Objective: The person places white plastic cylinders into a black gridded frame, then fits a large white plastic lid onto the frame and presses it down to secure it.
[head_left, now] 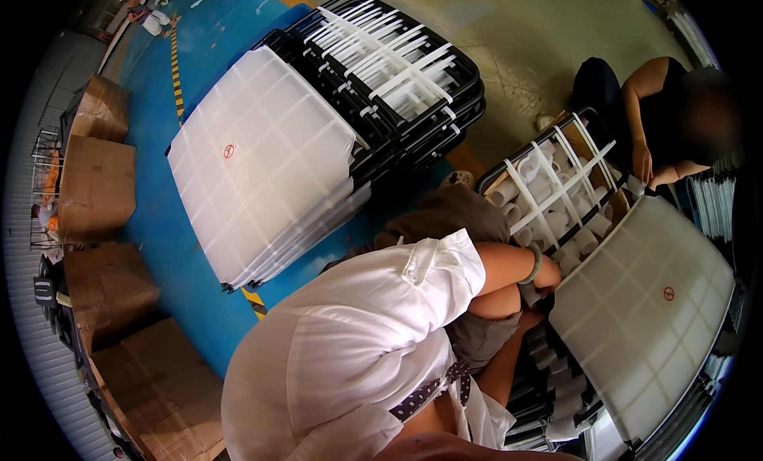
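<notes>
I crouch in a white shirt and grey shorts. My left hand, a green bangle on its wrist, rests at the near corner of a translucent white ribbed panel, right where the panel meets a black wire rack. The rack is crossed by white straps and filled with white tubes. The panel lies tilted over black frames on my right. The fingers are hidden against the panel's edge. A bare forearm runs toward the panel's lower-left edge, and my right hand cannot be seen there.
A co-worker in a black top crouches behind the rack with a hand at its far corner. A stack of white panels and strapped black racks lies on the blue floor. Cardboard boxes line the left side.
</notes>
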A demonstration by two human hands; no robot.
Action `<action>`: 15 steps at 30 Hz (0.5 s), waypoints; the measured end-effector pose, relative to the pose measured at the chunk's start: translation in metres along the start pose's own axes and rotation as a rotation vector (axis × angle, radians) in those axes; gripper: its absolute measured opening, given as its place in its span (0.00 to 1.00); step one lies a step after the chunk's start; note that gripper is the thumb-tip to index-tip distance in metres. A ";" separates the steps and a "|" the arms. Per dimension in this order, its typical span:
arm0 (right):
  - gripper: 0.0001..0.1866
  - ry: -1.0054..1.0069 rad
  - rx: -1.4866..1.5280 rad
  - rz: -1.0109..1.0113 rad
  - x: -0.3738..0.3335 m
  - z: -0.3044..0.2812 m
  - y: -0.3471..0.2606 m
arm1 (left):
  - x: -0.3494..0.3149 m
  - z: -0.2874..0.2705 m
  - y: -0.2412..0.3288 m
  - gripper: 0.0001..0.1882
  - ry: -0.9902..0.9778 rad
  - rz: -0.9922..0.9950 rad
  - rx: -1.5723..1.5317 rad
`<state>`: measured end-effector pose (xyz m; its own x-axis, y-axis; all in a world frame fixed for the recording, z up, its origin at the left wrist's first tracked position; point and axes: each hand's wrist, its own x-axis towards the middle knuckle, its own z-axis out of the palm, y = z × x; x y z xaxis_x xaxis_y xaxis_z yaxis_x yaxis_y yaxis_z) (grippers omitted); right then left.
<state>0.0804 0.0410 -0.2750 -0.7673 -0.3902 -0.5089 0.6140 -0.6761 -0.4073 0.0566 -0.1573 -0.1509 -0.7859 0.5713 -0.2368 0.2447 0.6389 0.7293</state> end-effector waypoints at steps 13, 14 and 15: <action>0.20 0.063 -1.628 -0.685 -0.015 -0.009 0.019 | -0.004 0.013 -0.033 0.24 0.219 0.042 0.060; 0.20 0.087 -1.730 -0.734 -0.016 -0.012 0.020 | -0.007 0.007 -0.026 0.25 0.194 0.039 0.056; 0.21 0.110 -1.777 -0.761 -0.019 -0.013 0.020 | -0.010 -0.001 -0.017 0.27 0.146 0.033 0.047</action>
<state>0.1093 0.0428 -0.2835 -0.9526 -0.2838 0.1098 -0.2802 0.6777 -0.6798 0.0593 -0.1745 -0.1606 -0.8501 0.5140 -0.1148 0.2957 0.6462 0.7036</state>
